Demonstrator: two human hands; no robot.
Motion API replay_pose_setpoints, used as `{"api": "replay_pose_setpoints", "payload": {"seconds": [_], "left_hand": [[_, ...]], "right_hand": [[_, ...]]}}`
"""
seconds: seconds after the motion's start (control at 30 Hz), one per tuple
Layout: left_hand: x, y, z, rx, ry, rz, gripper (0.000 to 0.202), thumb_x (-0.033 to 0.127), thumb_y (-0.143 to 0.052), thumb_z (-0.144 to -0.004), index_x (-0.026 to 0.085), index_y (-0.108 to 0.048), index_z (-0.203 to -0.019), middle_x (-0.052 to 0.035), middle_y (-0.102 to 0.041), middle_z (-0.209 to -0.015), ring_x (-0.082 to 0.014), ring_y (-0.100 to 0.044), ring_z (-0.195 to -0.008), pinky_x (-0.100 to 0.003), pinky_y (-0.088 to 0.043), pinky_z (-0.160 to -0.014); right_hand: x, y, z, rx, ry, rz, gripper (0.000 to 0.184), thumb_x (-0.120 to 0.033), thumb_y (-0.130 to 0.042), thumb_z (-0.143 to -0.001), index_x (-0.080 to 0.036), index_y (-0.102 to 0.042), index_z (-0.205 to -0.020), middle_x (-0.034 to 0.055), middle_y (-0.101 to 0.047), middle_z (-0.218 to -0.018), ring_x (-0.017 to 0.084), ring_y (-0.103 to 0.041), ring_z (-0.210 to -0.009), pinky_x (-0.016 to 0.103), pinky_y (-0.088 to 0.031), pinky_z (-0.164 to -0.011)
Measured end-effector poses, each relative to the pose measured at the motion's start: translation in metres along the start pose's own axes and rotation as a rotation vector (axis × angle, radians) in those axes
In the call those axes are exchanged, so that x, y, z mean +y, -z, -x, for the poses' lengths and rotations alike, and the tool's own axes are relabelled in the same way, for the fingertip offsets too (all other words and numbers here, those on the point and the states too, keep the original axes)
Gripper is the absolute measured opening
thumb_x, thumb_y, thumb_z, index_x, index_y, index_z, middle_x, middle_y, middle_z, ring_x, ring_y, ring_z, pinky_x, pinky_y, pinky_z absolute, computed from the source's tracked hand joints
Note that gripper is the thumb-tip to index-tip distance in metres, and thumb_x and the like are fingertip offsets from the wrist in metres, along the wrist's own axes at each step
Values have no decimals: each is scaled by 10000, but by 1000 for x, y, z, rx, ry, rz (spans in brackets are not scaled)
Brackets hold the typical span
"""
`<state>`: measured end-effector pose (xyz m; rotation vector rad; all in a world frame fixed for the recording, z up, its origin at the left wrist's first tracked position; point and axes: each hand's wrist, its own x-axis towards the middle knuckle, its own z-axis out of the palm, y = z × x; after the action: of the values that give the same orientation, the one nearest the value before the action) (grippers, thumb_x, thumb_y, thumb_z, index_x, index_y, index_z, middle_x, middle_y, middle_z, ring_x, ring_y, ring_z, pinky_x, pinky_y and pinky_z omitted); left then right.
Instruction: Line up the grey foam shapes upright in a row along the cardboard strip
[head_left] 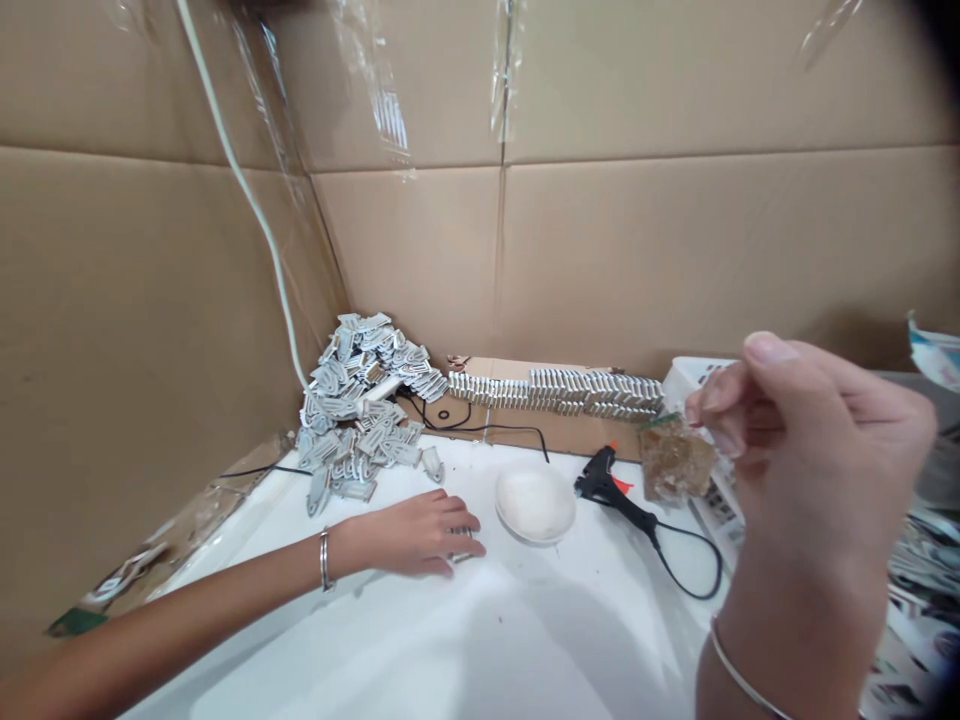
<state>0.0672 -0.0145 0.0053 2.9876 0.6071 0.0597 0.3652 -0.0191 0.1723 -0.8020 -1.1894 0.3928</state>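
My left hand lies low over the white tabletop, its fingers curled on a small grey-white piece that is mostly covered. Just right of it is a shallow white dish. In the right foreground, my right hand is raised with thumb and fingers pinched together; whatever they may hold is too small or hidden to make out. Behind that hand sits a clear plastic bag with amber-brown contents. A black glue gun with an orange trigger rests between the dish and the bag.
A heap of similar grey-white pieces rises at the back left. Stacked rows of them run along the cardboard wall. A white plastic basket stands right, and a white cable hangs at left. Printed pieces lie far right.
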Motion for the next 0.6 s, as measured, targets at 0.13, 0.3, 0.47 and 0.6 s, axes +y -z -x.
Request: {"api": "replay_pose_setpoints", "payload": {"seconds": [0.13,0.3,0.47,0.6], "left_hand": [[0,0,0,-30,15,-104,289,218,-509,-990,237,-551,-1275,-88,-668,-1103,-217,-603,-974,-320,-434,-829],[-3,2,2,17,9,-217,170,191,-428,-1015,187,-598,-1021,-71,-652,-926,-193,-572,-780,-317,-426,-695],[4,-7,20,14,28,-297,209,130,-392,-1003,158,-588,-1069,-86,-669,-987,-184,-581,-759,-311,-425,-684],[-7,-12,44,111,130,-250,307,64,-366,-965,180,-591,-1140,-99,-675,-1109,-186,-617,-880,-320,-441,-806]], "right_hand": [[2,1,-3,-13,-11,-24,320,-217,-646,-859,-209,-623,-540,-12,-535,-530,128,-473,-438,327,-353,-453],[5,2,-5,-16,-24,-29,303,-233,-661,-853,-204,-637,-553,-2,-548,-537,131,-504,-462,313,-294,-428],[7,6,-4,-18,-65,-33,258,-250,-688,-839,-194,-654,-589,-1,-575,-554,146,-547,-498,299,-353,-447],[8,6,-4,-32,-66,-49,244,-251,-703,-828,-184,-664,-597,-2,-593,-566,144,-553,-506,288,-375,-456]]}}
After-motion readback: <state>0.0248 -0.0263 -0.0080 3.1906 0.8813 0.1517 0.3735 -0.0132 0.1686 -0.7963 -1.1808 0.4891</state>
